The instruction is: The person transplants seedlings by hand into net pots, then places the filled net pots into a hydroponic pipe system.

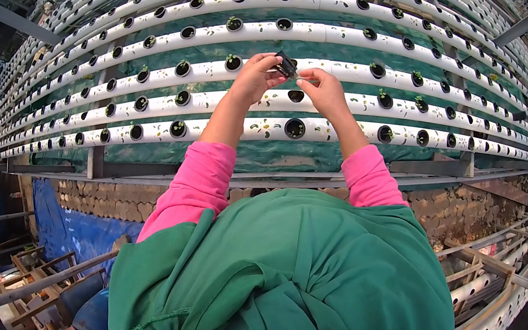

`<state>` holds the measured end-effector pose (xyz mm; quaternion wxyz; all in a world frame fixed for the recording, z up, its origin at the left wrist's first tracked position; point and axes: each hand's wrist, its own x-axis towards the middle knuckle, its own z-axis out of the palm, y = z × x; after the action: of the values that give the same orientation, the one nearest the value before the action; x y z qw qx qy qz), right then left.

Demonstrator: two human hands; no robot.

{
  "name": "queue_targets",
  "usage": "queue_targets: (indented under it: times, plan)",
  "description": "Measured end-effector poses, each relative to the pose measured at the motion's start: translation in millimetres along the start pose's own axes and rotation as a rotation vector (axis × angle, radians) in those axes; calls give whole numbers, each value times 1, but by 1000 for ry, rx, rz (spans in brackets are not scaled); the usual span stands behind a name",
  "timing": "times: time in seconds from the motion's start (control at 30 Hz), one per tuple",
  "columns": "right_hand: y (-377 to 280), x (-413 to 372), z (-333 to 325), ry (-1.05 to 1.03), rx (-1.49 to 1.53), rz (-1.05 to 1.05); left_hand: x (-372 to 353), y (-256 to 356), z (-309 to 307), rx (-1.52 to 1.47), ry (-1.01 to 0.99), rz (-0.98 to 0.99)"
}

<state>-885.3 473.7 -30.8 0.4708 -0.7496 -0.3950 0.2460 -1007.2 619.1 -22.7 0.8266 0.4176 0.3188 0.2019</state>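
Above the white pipes, my left hand (260, 80) is closed around a small black net cup (287, 63), which is tilted. My right hand (320, 91) meets it from the other side, thumb and fingers pinched at the cup's edge on something thin and too small to make out. Just below the hands, a white pipe (267, 102) has an uncovered dark hole (295, 96). Nearer my body, another black cup (294, 128) sits in the closest pipe. Small leaves lie scattered along the pipes.
Rows of white pipes (340, 35) with black cups and seedlings stretch across the view over green sheeting (265, 155). A metal rail (254, 181) runs along the near edge. Blue tarp (78, 225) and wooden frames lie lower left; more pipes (497, 306) stand lower right.
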Motion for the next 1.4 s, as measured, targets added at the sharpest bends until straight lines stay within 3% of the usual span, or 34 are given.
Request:
queue_targets:
  times: [0.23, 0.33, 0.63, 1.07, 1.13, 1.2, 1.27, 1.33, 1.4]
  plan:
    - [-16, -4, 14, 170, -54, -204, -2, 2, 2, -86, -4, 6]
    - [-12, -5, 21, 249, -69, -297, 0, -1, -1, -122, -92, 4]
    - [-13, -10, 24, 346, -182, -346, -7, -2, 8, -163, -86, 29]
    - [-11, -18, 22, 422, -369, -309, -17, -2, 17, -91, -80, 46]
    - [-18, -23, 13, 276, -410, -165, -19, -4, 17, -73, -65, 64]
    - [-13, -18, 4, 284, -294, -220, -18, -10, 14, 150, -87, 233]
    - [-13, -16, -3, 291, -179, -274, -19, -13, 13, 245, -109, 258]
    - [-35, -21, -16, 183, -48, -385, -23, -14, 20, 610, -102, 471]
    - [-30, -19, -18, 173, -101, -397, -28, -14, 26, 605, -127, 482]
